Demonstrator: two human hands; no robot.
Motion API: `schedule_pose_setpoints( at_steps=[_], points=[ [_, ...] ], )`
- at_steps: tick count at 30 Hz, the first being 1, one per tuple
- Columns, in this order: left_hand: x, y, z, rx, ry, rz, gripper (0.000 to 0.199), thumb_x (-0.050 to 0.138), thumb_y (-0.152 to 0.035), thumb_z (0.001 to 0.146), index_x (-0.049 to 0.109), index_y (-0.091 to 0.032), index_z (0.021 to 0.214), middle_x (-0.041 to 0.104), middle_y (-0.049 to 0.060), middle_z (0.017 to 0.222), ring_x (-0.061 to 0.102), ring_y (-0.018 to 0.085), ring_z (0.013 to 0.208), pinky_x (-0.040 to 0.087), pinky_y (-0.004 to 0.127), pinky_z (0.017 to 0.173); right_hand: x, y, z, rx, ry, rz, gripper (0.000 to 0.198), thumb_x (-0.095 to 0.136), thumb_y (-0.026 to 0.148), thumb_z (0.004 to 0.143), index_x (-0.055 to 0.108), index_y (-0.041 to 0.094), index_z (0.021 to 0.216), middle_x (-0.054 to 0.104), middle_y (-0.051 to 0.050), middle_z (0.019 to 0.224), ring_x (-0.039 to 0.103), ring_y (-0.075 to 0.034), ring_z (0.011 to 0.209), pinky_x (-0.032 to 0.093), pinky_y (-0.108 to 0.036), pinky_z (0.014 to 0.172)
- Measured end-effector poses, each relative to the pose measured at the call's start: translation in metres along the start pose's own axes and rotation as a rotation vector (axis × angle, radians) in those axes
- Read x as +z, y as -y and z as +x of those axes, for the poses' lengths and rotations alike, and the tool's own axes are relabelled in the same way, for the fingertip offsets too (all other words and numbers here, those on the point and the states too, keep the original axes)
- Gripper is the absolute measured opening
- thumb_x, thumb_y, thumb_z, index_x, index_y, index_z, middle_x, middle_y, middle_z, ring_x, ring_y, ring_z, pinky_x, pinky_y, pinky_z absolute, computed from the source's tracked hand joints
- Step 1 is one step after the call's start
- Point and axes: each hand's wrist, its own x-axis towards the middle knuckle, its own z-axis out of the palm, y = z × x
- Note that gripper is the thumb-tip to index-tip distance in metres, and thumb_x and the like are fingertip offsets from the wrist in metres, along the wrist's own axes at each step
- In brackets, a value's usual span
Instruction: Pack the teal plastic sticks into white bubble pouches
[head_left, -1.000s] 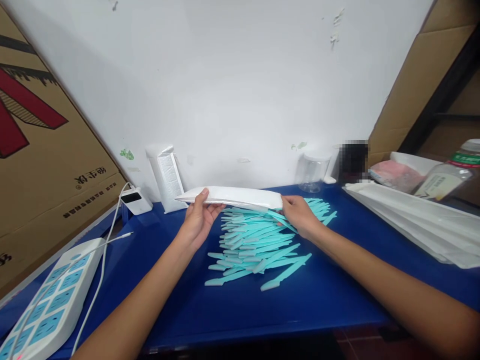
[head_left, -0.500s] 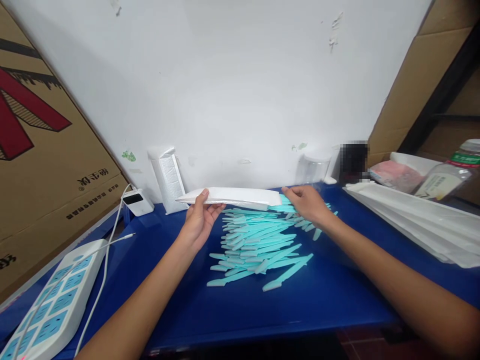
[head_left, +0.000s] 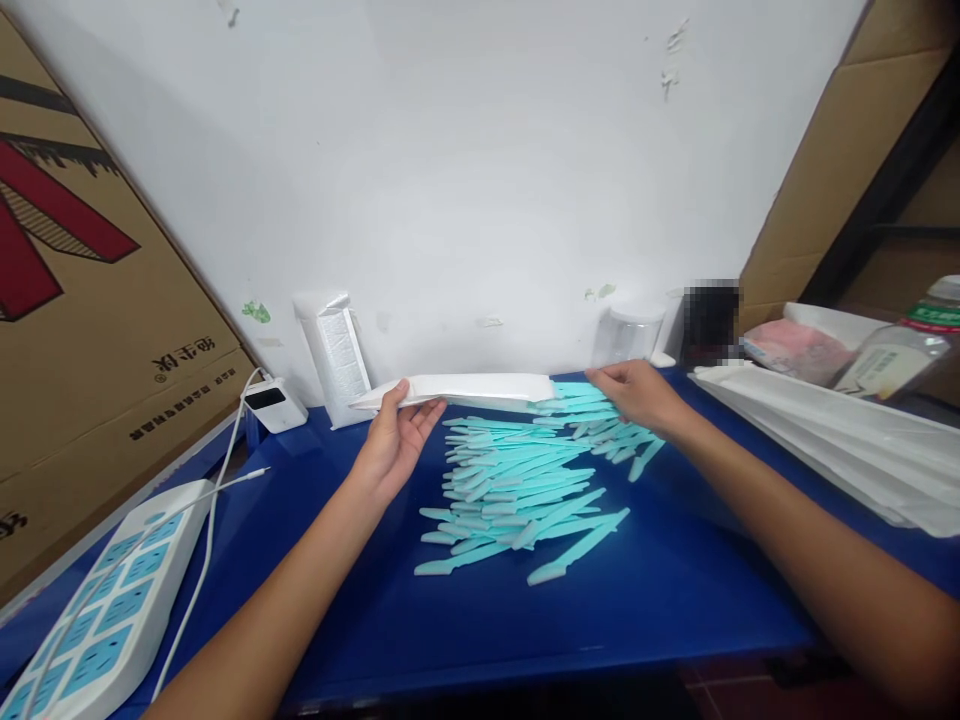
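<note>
My left hand (head_left: 396, 440) is closed on a white padded envelope (head_left: 484, 387), thumb on top and fingers beneath, holding it level over the table. At the envelope's right end, turquoise eyebrow razors (head_left: 574, 397) stick out of its mouth. My right hand (head_left: 637, 393) pinches the outer ends of these razors; how many it grips is hidden. Below the envelope, a loose pile of similar turquoise razors (head_left: 517, 480) lies on the blue table (head_left: 675, 600). More of them spread under my right hand.
A second padded envelope (head_left: 334, 360) leans upright against the wall. On the left are a white power strip (head_left: 169, 580), a cable and a small white device (head_left: 276, 403). A clear jar (head_left: 634, 335), stacked white trays (head_left: 825, 440) and a plastic bottle (head_left: 900, 350) stand right.
My right hand has moved slightly right, away from the envelope's mouth, and more of the turquoise razors show there. My left hand and the envelope have barely moved.
</note>
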Motion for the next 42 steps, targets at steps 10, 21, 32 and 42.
schedule_pose_setpoints(
  at_steps=[10,21,32,42],
  points=[
    [-0.001,-0.008,0.003,-0.025,-0.019,-0.051,0.020,0.073,-0.023,0.092,0.062,-0.015,0.107,0.074,0.005,0.094,0.072,0.013,0.077,0.065,0.033,0.093,-0.047,-0.029,0.017,-0.081,0.122,-0.210,0.058,0.059,0.066,0.087,0.034,0.023,0.057,0.025,0.005,0.052,0.026,-0.010,0.048,0.022,-0.028,0.047],
    [-0.002,-0.006,0.002,-0.046,0.000,-0.025,0.016,0.065,-0.024,0.098,0.064,-0.013,0.109,0.072,0.006,0.091,0.073,0.014,0.081,0.065,0.033,0.094,-0.051,-0.061,0.028,-0.139,0.167,-0.415,0.060,0.051,0.070,0.089,0.044,0.022,0.055,0.038,0.003,0.053,0.035,-0.012,0.051,0.026,-0.029,0.053],
    [-0.001,-0.006,0.002,-0.067,-0.008,-0.013,0.016,0.055,-0.026,0.104,0.062,-0.013,0.111,0.071,0.005,0.088,0.071,0.014,0.077,0.065,0.033,0.091,-0.044,-0.057,0.029,-0.141,0.086,-0.548,0.050,0.052,0.058,0.092,0.072,0.019,0.067,0.068,-0.007,0.065,0.058,-0.022,0.062,0.036,-0.033,0.061],
    [0.000,-0.007,0.001,-0.082,-0.004,-0.023,0.020,0.051,-0.028,0.106,0.063,-0.012,0.111,0.070,0.005,0.085,0.071,0.014,0.073,0.065,0.033,0.089,-0.048,-0.052,0.028,-0.151,0.055,-0.444,0.048,0.057,0.057,0.094,0.082,0.018,0.080,0.079,-0.009,0.083,0.069,-0.025,0.080,0.045,-0.033,0.070]
  ],
)
